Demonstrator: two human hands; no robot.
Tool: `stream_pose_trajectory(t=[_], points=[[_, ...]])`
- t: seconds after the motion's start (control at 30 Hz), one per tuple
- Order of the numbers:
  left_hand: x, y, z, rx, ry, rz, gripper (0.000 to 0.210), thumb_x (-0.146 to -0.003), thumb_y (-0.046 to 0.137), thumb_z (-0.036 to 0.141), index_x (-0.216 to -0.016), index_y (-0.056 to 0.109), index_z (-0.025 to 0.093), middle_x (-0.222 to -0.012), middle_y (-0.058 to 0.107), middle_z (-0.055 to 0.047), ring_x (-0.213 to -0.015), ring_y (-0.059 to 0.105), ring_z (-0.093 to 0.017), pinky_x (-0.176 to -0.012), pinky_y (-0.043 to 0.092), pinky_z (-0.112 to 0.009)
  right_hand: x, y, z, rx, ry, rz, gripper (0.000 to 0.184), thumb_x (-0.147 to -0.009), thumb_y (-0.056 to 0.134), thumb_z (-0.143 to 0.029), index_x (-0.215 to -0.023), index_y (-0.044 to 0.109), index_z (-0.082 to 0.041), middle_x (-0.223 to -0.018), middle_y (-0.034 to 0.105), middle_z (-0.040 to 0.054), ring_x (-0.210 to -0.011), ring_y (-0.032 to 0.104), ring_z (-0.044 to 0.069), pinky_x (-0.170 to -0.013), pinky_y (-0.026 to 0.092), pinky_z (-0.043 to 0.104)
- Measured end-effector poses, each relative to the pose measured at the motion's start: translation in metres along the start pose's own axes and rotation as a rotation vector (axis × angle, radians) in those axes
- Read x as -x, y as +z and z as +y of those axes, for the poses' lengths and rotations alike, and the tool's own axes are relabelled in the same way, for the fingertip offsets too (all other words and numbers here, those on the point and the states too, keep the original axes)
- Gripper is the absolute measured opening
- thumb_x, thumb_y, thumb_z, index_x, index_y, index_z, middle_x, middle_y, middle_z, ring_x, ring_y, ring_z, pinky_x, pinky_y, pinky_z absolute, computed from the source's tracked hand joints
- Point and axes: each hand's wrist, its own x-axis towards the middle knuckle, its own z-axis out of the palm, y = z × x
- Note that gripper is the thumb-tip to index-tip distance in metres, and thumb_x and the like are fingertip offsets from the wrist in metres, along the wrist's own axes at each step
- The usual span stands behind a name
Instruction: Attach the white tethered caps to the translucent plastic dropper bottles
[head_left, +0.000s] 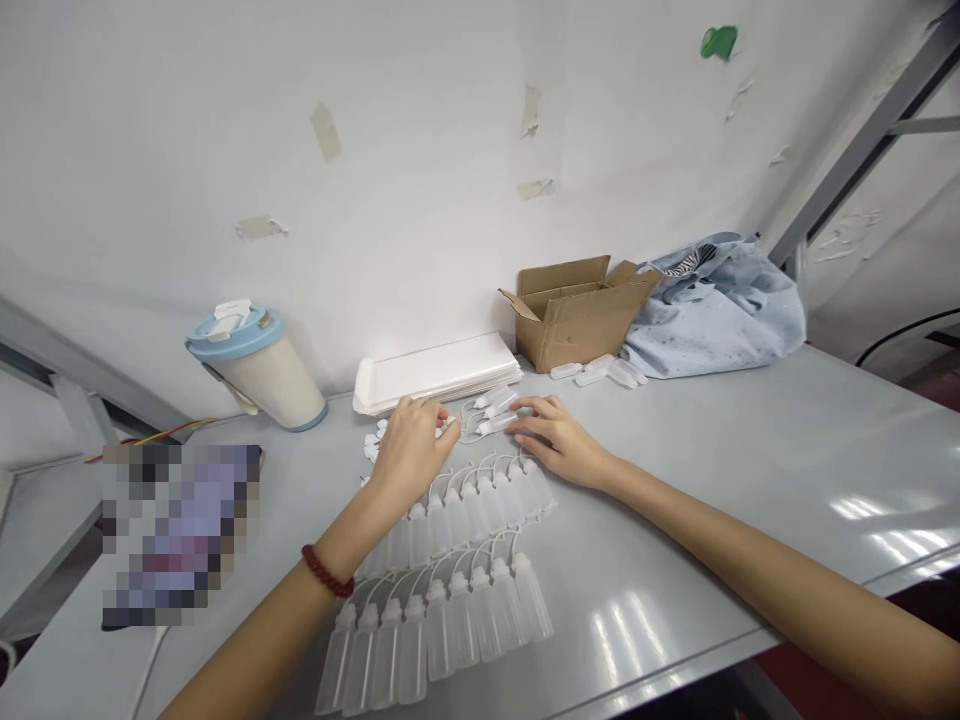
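On the grey table [720, 440], your right hand [559, 440], fingers parted, meets translucent plastic bottles [496, 425], probably light, squeezable, best held mid-body; your left hand [411, 445] curls, its hold unclear.

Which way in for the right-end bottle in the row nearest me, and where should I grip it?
Probably mid-body on that bottle, from the right with the right hand. It lies at the row's end, so its right side is exposed, while a neighbouring bottle crowds its left. The thin tube at its cap end seems a poor handle.
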Motion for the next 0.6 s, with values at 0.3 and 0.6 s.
stream_pose_trajectory(t=[0.3,0.6], points=[[0.041,-0.028,-0.02,0.238,-0.185,0.121,0.027,-0.083,0.051,0.042,-0.086,0.063,0.019,-0.084,0.07,-0.004,-0.074,0.062,-0.02,-0.061,0.047,-0.028,0.0,0.0,-0.001,0.047,0.047,-0.009,0.024,-0.091,0.05,-0.024,-0.106,0.067,-0.017,-0.12,0.054,0.0136,-0.106,0.047,0.028,-0.093,0.043,0.047],[0.071,-0.033,-0.009,0.252,-0.134,0.186,0.016,-0.081,0.055,0.035,-0.085,0.061,0.022,-0.084,0.067,-0.002,-0.073,0.06,-0.018,-0.061,0.048,-0.028,0.001,-0.003,-0.003,0.064,0.087,0.034,0.023,-0.09,0.052,-0.028,-0.106,0.065,-0.018,-0.121,0.051,0.0144,-0.109,0.046,0.029,-0.095,0.041,0.048]])
